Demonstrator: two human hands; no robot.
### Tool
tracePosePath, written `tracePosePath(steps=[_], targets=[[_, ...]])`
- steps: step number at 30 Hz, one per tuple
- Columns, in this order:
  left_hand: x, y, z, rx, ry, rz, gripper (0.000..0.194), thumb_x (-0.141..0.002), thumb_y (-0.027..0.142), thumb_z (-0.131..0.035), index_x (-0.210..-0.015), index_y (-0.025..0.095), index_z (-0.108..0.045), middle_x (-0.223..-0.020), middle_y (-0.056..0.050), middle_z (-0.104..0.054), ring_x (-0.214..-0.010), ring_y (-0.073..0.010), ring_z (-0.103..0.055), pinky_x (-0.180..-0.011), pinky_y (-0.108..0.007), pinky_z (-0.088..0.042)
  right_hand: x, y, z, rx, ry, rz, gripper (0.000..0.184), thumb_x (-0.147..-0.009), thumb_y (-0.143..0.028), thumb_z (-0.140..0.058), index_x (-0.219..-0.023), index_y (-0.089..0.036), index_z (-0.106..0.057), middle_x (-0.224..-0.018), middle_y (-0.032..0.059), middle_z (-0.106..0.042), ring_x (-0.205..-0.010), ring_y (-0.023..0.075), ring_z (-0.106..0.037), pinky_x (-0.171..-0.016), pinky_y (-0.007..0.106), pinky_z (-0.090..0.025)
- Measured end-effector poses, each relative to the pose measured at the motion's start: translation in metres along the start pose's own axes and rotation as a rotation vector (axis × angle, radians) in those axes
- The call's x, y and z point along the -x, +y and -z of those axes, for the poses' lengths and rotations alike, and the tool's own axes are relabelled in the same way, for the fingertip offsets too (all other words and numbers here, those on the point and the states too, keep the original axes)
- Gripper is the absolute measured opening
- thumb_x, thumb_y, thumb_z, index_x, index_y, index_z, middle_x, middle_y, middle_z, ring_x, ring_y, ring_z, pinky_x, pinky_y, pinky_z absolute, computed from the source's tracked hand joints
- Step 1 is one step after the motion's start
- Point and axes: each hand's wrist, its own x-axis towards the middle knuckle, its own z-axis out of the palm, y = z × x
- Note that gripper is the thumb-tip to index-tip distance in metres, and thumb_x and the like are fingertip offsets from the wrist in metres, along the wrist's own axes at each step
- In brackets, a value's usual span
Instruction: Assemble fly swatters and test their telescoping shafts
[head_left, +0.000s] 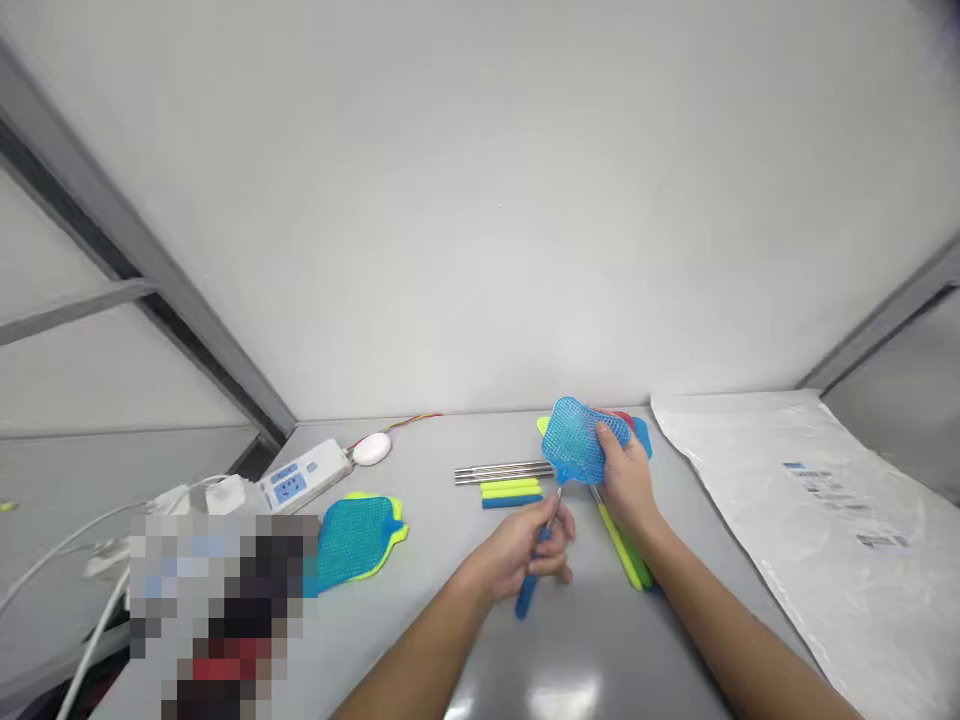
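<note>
I hold a blue fly swatter (576,442) over the grey table (450,560). My left hand (529,552) is closed round its blue handle and thin metal rod. My right hand (626,478) grips the right edge of the blue mesh head. Under my right hand lie more swatters, with green and yellow handles (626,552) and red and blue heads partly hidden. Loose metal rods (499,470) and yellow, green and blue grips (511,493) lie just left of the head.
A stack of teal and yellow swatter heads (358,535) lies at the left. Behind it are a white power strip (304,475), a white oval device (372,449) and cables. A white plastic bag with labels (810,500) covers the table's right side. A white wall stands behind.
</note>
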Motion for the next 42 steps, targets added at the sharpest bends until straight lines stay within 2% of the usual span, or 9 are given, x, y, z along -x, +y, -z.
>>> tracePosePath(steps=[6, 12, 18, 33, 42], targets=[[0.003, 0.001, 0.000, -0.021, -0.004, -0.005, 0.045, -0.094, 0.054, -0.036, -0.082, 0.016, -0.056, -0.048, 0.011, -0.029, -0.034, -0.0038, -0.022, -0.062, -0.031, -0.048, -0.010, 0.000, 0.007, -0.067, 0.143, 0.026, 0.045, -0.081, -0.048, -0.061, -0.118, -0.023, -0.060, -0.105, 0.0036, -0.070, -0.088, 0.0199, -0.067, -0.078, 0.034, -0.053], [0.005, 0.001, 0.001, -0.028, -0.010, -0.010, 0.044, -0.094, 0.054, -0.036, -0.083, 0.016, -0.057, -0.049, 0.010, -0.030, -0.035, -0.0040, -0.023, -0.065, -0.032, -0.048, -0.010, -0.004, 0.006, -0.130, 0.087, -0.049, 0.044, -0.081, -0.046, -0.062, -0.119, -0.024, -0.060, -0.104, 0.0041, -0.070, -0.086, 0.0208, -0.068, -0.074, 0.033, -0.054], [0.006, 0.002, 0.001, -0.036, -0.021, -0.012, 0.042, -0.095, 0.050, -0.036, -0.081, 0.016, -0.057, -0.049, 0.010, -0.030, -0.035, -0.0040, -0.023, -0.066, -0.033, -0.048, -0.011, -0.004, 0.004, -0.181, 0.106, -0.095, 0.045, -0.077, -0.044, -0.066, -0.117, -0.022, -0.061, -0.101, 0.0044, -0.071, -0.088, 0.0217, -0.068, -0.072, 0.033, -0.055], [0.007, 0.003, -0.001, -0.044, -0.009, 0.023, 0.044, -0.093, 0.054, -0.037, -0.082, 0.017, -0.056, -0.046, 0.011, -0.030, -0.034, -0.0042, -0.022, -0.066, -0.032, -0.047, -0.010, -0.005, 0.002, -0.183, 0.109, -0.112, 0.045, -0.075, -0.042, -0.069, -0.115, -0.023, -0.063, -0.099, 0.0033, -0.072, -0.088, 0.0216, -0.068, -0.073, 0.033, -0.056], [0.008, 0.005, 0.001, -0.041, -0.046, 0.037, 0.045, -0.094, 0.054, -0.036, -0.084, 0.016, -0.058, -0.045, 0.012, -0.028, -0.033, -0.0038, -0.019, -0.067, -0.033, -0.047, -0.010, -0.004, 0.002, -0.173, 0.096, -0.123, 0.044, -0.074, -0.042, -0.069, -0.112, -0.021, -0.063, -0.097, 0.0033, -0.072, -0.086, 0.0211, -0.068, -0.073, 0.033, -0.056]])
